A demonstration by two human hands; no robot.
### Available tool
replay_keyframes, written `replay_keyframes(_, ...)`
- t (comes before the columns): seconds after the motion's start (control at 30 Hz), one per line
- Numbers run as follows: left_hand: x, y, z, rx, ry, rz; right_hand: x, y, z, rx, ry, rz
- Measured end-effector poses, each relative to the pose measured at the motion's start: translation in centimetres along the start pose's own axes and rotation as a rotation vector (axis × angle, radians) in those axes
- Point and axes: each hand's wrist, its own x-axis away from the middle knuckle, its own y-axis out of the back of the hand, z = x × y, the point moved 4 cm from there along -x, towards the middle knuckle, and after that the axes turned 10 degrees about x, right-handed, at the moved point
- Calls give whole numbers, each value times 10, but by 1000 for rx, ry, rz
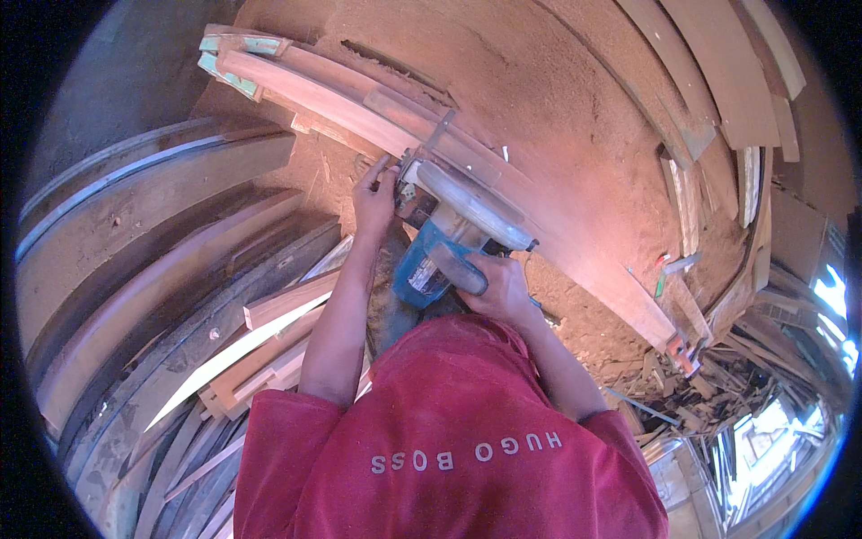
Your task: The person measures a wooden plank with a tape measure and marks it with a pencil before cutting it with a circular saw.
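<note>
A circular saw [485, 208] with a blue motor housing and a pale blade guard rests on a long reddish plank [337, 94]. My right hand [498, 286] is wrapped round its dark rear handle. My left hand [375, 196] is closed at the front edge of the saw's base, fingers pinched there beside the plank's near edge. A flat metal bar [440, 130] sticks out from the saw across the wood. The guard hides the blade, and the saw covers part of the plank beneath it.
Thick curved planks [162, 193] are stacked at the left, with cut timber pieces [287, 301] nearer me. Sawdust [575, 117] covers the ground beyond. More boards [718, 72] lean at the far right, above a heap of wood scraps [709, 395]. An orange clamp-like piece [684, 355] sits at the plank's right end.
</note>
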Motion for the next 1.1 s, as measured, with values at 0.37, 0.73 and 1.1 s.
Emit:
replay_keyframes(0.37,-32,27,-19,-48,4,0,-36,-14,23,3,-5,16)
replay_keyframes(0.73,-70,56,-25,87,26,-14,-75,-21,55,-2,34,-6)
replay_keyframes(1.1,-102,84,-61,75,10,-16,-118,-32,82,7,58,5)
